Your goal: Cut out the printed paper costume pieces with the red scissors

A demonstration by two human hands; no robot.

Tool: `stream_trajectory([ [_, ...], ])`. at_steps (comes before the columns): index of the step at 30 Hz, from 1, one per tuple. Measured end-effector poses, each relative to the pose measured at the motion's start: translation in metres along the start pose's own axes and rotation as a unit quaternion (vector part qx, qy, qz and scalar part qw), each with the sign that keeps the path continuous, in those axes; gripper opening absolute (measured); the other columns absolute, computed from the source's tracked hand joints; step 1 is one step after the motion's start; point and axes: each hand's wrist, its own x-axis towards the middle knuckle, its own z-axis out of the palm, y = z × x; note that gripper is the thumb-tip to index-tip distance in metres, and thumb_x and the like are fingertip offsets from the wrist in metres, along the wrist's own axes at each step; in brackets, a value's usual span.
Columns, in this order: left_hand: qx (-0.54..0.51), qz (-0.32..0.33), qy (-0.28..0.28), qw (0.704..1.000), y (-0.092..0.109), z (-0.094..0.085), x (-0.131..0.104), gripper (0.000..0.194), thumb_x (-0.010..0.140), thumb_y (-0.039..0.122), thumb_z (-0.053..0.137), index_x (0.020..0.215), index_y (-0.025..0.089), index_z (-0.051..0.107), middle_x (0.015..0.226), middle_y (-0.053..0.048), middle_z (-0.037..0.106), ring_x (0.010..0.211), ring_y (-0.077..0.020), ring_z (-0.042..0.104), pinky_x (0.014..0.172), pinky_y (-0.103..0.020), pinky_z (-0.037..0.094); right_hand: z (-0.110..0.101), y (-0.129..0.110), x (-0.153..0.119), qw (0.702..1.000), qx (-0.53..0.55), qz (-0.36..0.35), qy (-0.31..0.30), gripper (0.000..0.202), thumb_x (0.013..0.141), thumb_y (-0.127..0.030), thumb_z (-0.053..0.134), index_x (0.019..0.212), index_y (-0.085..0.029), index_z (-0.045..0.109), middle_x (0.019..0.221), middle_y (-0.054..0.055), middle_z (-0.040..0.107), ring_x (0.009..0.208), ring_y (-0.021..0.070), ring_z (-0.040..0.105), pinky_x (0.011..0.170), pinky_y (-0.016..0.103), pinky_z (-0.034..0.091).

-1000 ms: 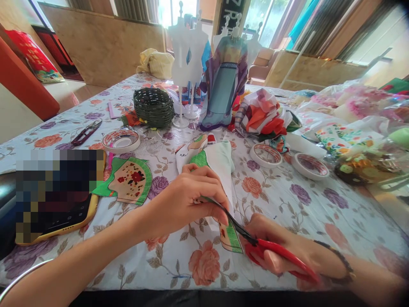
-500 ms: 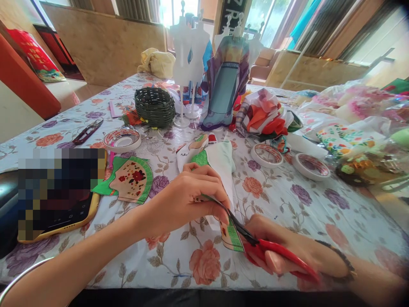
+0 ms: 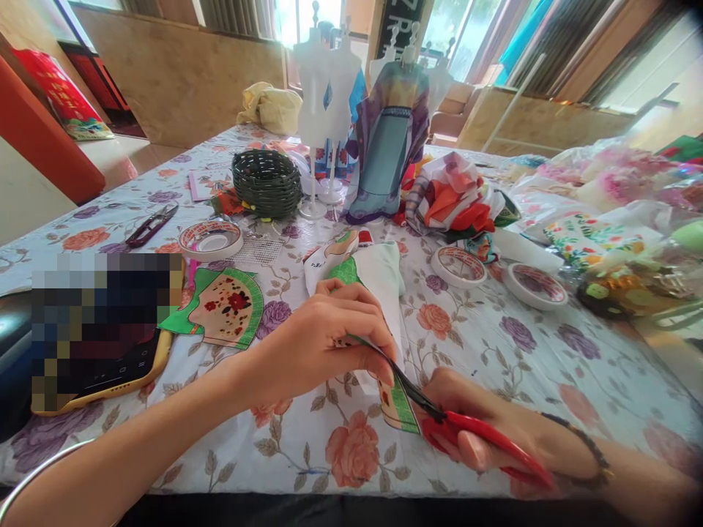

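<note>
My left hand (image 3: 335,337) pinches a piece of green and white printed fabric (image 3: 378,278) near the middle of the table. Red-handled scissors (image 3: 488,435) are gripped in my right hand (image 3: 466,417), their dark blades pointing up and left at the fabric beside my left fingertips. The blades look nearly closed, and their tips are partly hidden by my left fingers. A green-edged strip of the fabric hangs below my left hand. To the left lies a cut green piece (image 3: 228,307) with red flowers.
A phone in a yellow case (image 3: 110,337) lies at left, with thread snips (image 3: 152,225) behind it. Tape rolls (image 3: 458,266), a dark basket (image 3: 266,184), a dressed mannequin (image 3: 387,146) and bagged items (image 3: 615,219) stand or lie farther back.
</note>
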Motion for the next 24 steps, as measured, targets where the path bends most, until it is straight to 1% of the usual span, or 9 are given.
stream_trajectory([
  [3, 0.000, 0.002, 0.005, 1.000, 0.001, 0.000, 0.000, 0.014, 0.086, 0.017, 0.069, 0.072, 0.019, 0.068, 0.076, 0.004, 0.072, 0.091, -0.0140, 0.061, 0.092, -0.031, 0.035, 0.000, 0.001, 0.000, 1.000, 0.008, -0.008, -0.003, 0.070, 0.078, -0.088, 0.023, 0.060, -0.021, 0.028, 0.058, -0.005, 0.026, 0.052, 0.0085, 0.024, 0.044, 0.024, 0.020],
  [8, 0.006, 0.005, 0.004, 1.000, 0.002, 0.000, -0.001, 0.013, 0.086, 0.018, 0.069, 0.073, 0.019, 0.068, 0.077, 0.003, 0.073, 0.091, -0.0141, 0.061, 0.092, -0.031, 0.035, 0.001, 0.000, -0.001, 1.000, -0.006, 0.014, -0.001, 0.068, 0.079, -0.087, 0.022, 0.061, -0.021, 0.027, 0.059, -0.005, 0.025, 0.053, 0.0091, 0.023, 0.046, 0.025, 0.021],
  [11, 0.007, 0.007, 0.003, 1.000, 0.002, 0.000, -0.001, 0.013, 0.085, 0.019, 0.069, 0.072, 0.019, 0.068, 0.078, 0.003, 0.073, 0.092, -0.0144, 0.061, 0.091, -0.031, 0.035, 0.003, 0.001, -0.001, 1.000, -0.002, 0.007, 0.008, 0.068, 0.080, -0.086, 0.023, 0.061, -0.021, 0.028, 0.060, -0.005, 0.025, 0.055, 0.0099, 0.024, 0.047, 0.025, 0.022],
  [15, 0.008, 0.015, 0.008, 1.000, 0.001, 0.000, 0.000, 0.013, 0.084, 0.016, 0.070, 0.072, 0.018, 0.067, 0.075, 0.004, 0.072, 0.090, -0.0137, 0.061, 0.092, -0.031, 0.033, 0.004, 0.010, 0.000, 0.999, 0.033, -0.018, -0.002, 0.068, 0.079, -0.086, 0.030, 0.062, -0.020, 0.032, 0.058, -0.005, 0.028, 0.053, 0.0085, 0.025, 0.045, 0.024, 0.021],
  [20, -0.003, 0.007, 0.003, 1.000, 0.000, 0.001, 0.000, 0.012, 0.085, 0.016, 0.069, 0.073, 0.017, 0.067, 0.075, 0.004, 0.071, 0.092, -0.0137, 0.060, 0.092, -0.031, 0.033, 0.005, 0.016, -0.003, 0.999, 0.036, 0.004, 0.016, 0.068, 0.079, -0.086, 0.031, 0.062, -0.020, 0.034, 0.060, -0.004, 0.029, 0.054, 0.0086, 0.027, 0.045, 0.023, 0.021],
  [23, 0.005, 0.009, -0.003, 1.000, 0.000, 0.000, -0.001, 0.011, 0.085, 0.016, 0.069, 0.074, 0.018, 0.067, 0.077, 0.004, 0.071, 0.093, -0.0137, 0.060, 0.093, -0.031, 0.033, 0.007, 0.015, -0.005, 0.997, 0.044, 0.020, 0.065, 0.069, 0.076, -0.087, 0.036, 0.069, -0.019, 0.041, 0.066, -0.003, 0.035, 0.056, 0.0088, 0.030, 0.047, 0.022, 0.026],
  [24, 0.010, 0.010, -0.003, 1.000, 0.000, 0.000, -0.001, 0.011, 0.085, 0.016, 0.069, 0.075, 0.018, 0.068, 0.077, 0.005, 0.071, 0.094, -0.0136, 0.060, 0.093, -0.031, 0.032, 0.007, 0.014, -0.005, 0.996, 0.048, 0.028, 0.071, 0.069, 0.075, -0.087, 0.037, 0.071, -0.019, 0.042, 0.067, -0.003, 0.037, 0.057, 0.0089, 0.031, 0.047, 0.022, 0.027],
])
